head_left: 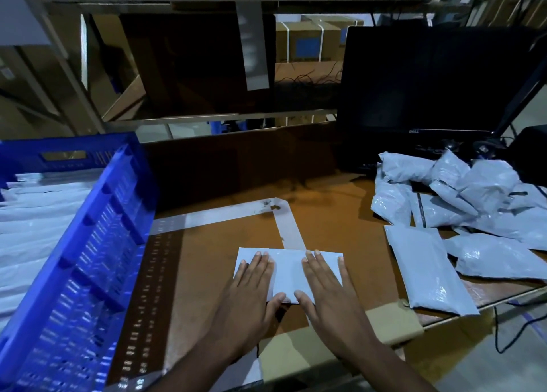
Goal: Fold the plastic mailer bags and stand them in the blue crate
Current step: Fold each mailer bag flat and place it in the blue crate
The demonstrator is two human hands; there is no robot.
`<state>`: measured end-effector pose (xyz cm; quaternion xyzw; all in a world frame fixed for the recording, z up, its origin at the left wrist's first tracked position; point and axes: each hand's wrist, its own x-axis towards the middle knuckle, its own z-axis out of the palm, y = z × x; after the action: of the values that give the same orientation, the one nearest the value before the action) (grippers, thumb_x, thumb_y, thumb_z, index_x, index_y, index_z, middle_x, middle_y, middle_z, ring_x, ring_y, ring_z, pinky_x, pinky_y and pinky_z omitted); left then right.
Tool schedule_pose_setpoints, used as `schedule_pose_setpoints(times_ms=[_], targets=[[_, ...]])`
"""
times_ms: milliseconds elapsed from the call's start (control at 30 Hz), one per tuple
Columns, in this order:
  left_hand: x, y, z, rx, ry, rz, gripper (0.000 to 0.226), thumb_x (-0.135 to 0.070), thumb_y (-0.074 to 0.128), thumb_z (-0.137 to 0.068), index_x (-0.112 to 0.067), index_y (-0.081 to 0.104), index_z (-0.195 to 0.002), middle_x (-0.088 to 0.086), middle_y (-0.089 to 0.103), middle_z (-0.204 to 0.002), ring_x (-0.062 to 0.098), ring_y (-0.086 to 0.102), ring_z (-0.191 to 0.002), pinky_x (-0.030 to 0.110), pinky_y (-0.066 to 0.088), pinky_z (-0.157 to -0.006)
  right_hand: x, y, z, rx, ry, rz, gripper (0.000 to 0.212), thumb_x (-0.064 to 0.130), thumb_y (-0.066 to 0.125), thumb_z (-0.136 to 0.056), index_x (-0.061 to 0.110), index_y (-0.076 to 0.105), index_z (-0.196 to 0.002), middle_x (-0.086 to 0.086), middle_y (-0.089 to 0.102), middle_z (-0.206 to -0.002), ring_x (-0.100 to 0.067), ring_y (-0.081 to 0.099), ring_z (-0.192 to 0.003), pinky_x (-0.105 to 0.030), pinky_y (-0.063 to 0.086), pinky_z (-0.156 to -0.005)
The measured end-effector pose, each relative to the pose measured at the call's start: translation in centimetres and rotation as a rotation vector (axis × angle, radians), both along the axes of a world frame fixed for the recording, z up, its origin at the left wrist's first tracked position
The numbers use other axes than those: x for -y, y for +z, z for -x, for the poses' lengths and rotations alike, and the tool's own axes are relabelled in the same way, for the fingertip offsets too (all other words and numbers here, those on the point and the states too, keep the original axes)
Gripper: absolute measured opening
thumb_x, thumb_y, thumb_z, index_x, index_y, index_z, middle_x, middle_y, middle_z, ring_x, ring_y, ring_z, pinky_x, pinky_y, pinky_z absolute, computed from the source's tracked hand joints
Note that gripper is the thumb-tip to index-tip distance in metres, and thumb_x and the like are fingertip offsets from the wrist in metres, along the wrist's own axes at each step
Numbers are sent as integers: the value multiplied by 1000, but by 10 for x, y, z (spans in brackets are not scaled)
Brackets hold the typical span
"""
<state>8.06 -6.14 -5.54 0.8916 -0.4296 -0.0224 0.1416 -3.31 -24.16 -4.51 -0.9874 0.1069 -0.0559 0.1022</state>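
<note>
A folded pale grey mailer bag lies flat on the brown table near its front edge. My left hand presses on its left half with straight fingers. On its right half my right hand lies flat, fingers spread. The blue crate stands at the left and several folded mailers stand in it. A pile of unfolded grey mailers lies at the right, and one flat mailer lies nearest my right hand.
A dark Dell monitor stands at the back right with cables behind the pile. White tape strips mark the table. A metal shelf frame with cardboard boxes runs along the back. The table's right front edge is close to the flat mailer.
</note>
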Motion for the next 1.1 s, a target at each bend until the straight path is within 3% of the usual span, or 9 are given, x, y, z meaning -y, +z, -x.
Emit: schedule_pose_setpoints(times_ms=[100, 300, 467, 567, 700, 800, 867, 967, 1100], targets=[[5, 4, 1, 2, -57, -3, 86, -70, -11, -95, -20, 8, -163, -8, -3, -168, 0, -15, -152, 34, -4, -125, -3, -1, -10, -31, 60, -44, 66, 55, 9, -106, 19, 9, -161, 8, 2, -167, 1, -14, -149, -36, -13, -122], [8, -7, -1, 94, -65, -8, 68, -56, 14, -108, -14, 25, -160, -2, 20, -167, 7, 3, -155, 35, 1, -124, 2, -10, -14, -25, 78, -54, 85, 62, -18, -93, 18, 10, -160, 6, 5, -167, -2, -9, -151, -36, -7, -122], [6, -10, 2, 113, -71, -18, 65, -54, 22, -108, -13, 30, -159, 0, 25, -165, 10, 12, -155, 36, 5, -123, -1, -12, -8, -25, 62, 13, 68, 53, 3, -105, 16, 21, -159, 3, 16, -166, -4, 0, -152, -36, -4, -122], [8, -9, 2, 101, -63, -9, 63, -50, 27, -108, -13, 29, -159, 0, 25, -166, 9, 11, -155, 35, 3, -124, 0, -13, -9, -34, 66, -9, 73, 56, -4, -102, 17, 19, -159, 5, 14, -166, -3, -1, -152, -36, -5, -121], [6, -5, 4, 31, -65, -12, 68, -56, 14, -106, -17, 22, -161, -5, 13, -167, 4, 2, -155, 33, 0, -124, -2, -11, -8, -40, 36, -35, 66, 55, 6, -104, 22, 15, -161, 9, 10, -166, 3, -7, -150, -31, -13, -121], [6, 5, 1, -148, -16, 80, 74, -64, 0, -100, -27, 20, -161, -19, 8, -164, -6, 0, -151, 30, 2, -125, 3, -3, -11, -104, 67, -144, 82, 66, -5, -91, 27, 9, -161, 16, 0, -165, 11, -16, -144, -25, -19, -119], [9, 14, -3, -216, 44, 134, 66, -59, 12, -99, -33, 28, -158, -25, 17, -160, -7, 13, -150, 26, 11, -125, 6, 6, -17, -97, 34, -187, 87, 71, -5, -87, 28, 17, -160, 14, 11, -166, 9, -4, -146, -27, -11, -122], [15, 19, -12, -78, 84, 76, 64, -56, 22, -97, -35, 28, -157, -20, 21, -164, 2, 23, -149, 22, 17, -120, 0, 13, -27, -37, -13, -114, 81, 69, 0, -91, 30, 23, -158, 13, 17, -165, -2, 13, -150, -34, -5, -124], [18, 8, -19, -19, 42, -41, 71, -60, 5, -101, -25, 13, -162, -9, 8, -169, 5, 3, -155, 30, -2, -127, -9, -1, -36, -117, -3, 3, 77, 61, 0, -100, 20, 36, -155, 4, 23, -162, -12, 28, -149, -37, 5, -122]])
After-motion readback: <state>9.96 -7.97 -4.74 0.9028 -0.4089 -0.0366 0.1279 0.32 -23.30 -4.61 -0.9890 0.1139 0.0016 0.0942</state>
